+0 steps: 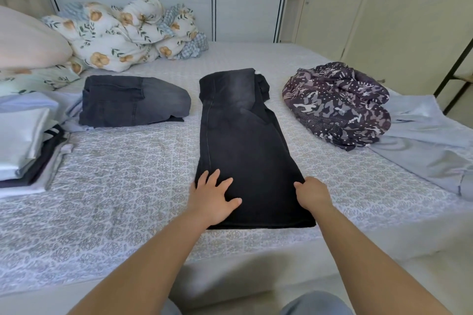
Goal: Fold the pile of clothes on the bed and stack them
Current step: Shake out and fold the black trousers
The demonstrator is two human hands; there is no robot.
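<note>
Bed: a wide bed (128,186) covered by a pale grey sheet with a small repeating floral print; every garment lies on it.
Garment being worked: a pair of black denim jeans (243,140) folded lengthwise into one long strip, running from the near edge of the bed toward the far side, roughly in the middle of the view (a faded grey patch shows near its far end).
Left hand: the left hand (213,195) lies flat on the near left corner of the jeans, fingers spread wide and straight, palm pressing the cloth.
Right hand: the right hand (313,193) is at the near right edge of the jeans, fingers curled round the edge of the fabric and gripping it.
Folded item: a second pair of dark grey denim jeans (133,101), already folded into a compact block, lies to the left of the strip, apart from it.
Stack: a stack of folded clothes (24,148) in pale blue, white and dark tones sits at the far left.
Unfolded pile: a crumpled purple and grey camouflage-print garment (337,105) lies to the right, resting partly on a rumpled pale blue cloth (425,140).
Far side: a bunched white floral quilt (122,33) and a pale pink pillow (28,41) lie before white cabinet doors (179,0).
</note>
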